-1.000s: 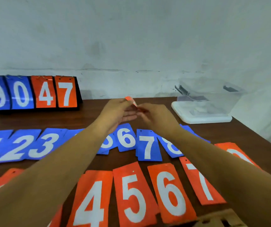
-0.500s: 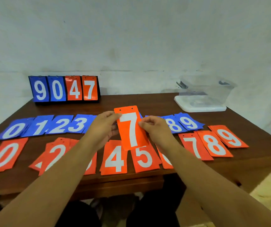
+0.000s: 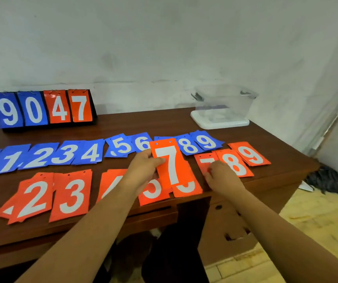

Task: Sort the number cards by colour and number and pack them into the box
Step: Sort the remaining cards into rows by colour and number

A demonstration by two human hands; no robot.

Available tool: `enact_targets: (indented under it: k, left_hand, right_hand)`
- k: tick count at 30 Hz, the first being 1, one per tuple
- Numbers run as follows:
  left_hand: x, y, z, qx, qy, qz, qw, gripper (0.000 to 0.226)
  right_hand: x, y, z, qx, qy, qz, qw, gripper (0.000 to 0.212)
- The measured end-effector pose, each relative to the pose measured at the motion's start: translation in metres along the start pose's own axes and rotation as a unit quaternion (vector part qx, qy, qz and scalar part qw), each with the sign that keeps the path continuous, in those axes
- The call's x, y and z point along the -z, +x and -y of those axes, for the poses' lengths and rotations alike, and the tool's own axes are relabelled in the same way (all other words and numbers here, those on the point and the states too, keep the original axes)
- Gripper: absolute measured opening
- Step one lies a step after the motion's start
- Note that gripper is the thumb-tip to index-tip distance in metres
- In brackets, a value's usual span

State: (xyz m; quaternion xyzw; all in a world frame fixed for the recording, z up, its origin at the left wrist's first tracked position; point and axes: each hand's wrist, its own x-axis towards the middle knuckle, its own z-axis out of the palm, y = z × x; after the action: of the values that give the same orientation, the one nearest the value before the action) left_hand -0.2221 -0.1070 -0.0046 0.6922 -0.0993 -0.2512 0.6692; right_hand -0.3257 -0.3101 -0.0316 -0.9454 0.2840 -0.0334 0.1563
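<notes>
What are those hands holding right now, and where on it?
The left hand pinches an orange 7 card by its left edge. The right hand rests on the orange 7 pile; grip unclear.

The right hand (image 3: 222, 176) has left the orange 7 card (image 3: 171, 162) for the 7 pile (image 3: 205, 163).

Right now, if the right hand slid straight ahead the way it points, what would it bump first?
Most likely the flat orange 7 card: the right hand has its fingertips at it. Beyond that lies the blue 8 card, though depth is hard to judge.
</notes>
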Motion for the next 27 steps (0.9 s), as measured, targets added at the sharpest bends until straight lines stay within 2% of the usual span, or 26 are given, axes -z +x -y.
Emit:
enact_targets:
  k: [4,7,11,14,20,22,24,27]
  left_hand:
    - [-0.022,0.011,0.005,0.015,0.016,-0.007,1.0,0.033]
    - [-0.03,0.016,0.007,0.025,0.026,-0.015,0.999,0.038]
    - [-0.035,0.019,0.006,0.025,0.034,-0.026,0.999,0.035]
    - [-0.041,0.02,0.003,0.016,0.053,-0.02,0.998,0.039]
    - [-0.067,0.025,-0.006,-0.043,0.184,-0.049,0.981,0.039]
    - [-0.072,0.031,-0.007,-0.055,0.21,-0.069,0.974,0.039]
    - [-0.076,0.037,-0.007,-0.055,0.215,-0.08,0.972,0.039]
    - [-0.084,0.044,-0.004,-0.048,0.224,-0.072,0.971,0.04]
  right_hand:
    - [-0.009,-0.004,-0.01,0.086,-0.038,-0.005,0.996,0.035]
    - [-0.005,-0.003,-0.015,0.062,-0.001,0.002,0.998,0.04]
    - [-0.003,0.002,-0.022,0.042,0.032,0.028,0.998,0.04]
    - [0.0,0.006,-0.021,0.039,0.019,0.023,0.999,0.045]
    - [0.012,0.018,-0.023,0.018,0.014,0.039,0.999,0.056]
    - [0.015,0.021,-0.023,0.02,-0.01,0.052,0.998,0.05]
    - [0.018,0.022,-0.023,0.015,0.016,0.05,0.998,0.038]
    - [0.022,0.02,-0.027,-0.003,0.112,-0.027,0.993,0.034]
